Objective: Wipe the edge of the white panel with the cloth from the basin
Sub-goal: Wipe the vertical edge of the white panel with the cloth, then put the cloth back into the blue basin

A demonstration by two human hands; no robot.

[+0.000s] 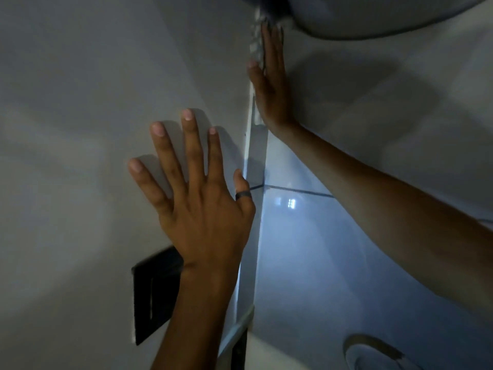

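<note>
Left hand (197, 198) splayed flat on white panel (80, 102).

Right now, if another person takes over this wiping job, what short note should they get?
Left hand: open, spread flat on the white panel, empty.
Right hand: flat along the panel's edge higher up, pressing a light cloth there; only bits show.
Basin: cannot be identified for sure.
Done: cloth fetched, now at the edge.
Left: wipe the lower edge; how much is already wiped cannot be told.

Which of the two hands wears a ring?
The left hand, spread flat on the white panel, wears a dark ring on its thumb. The right hand, higher at the panel's edge, shows none.
</note>
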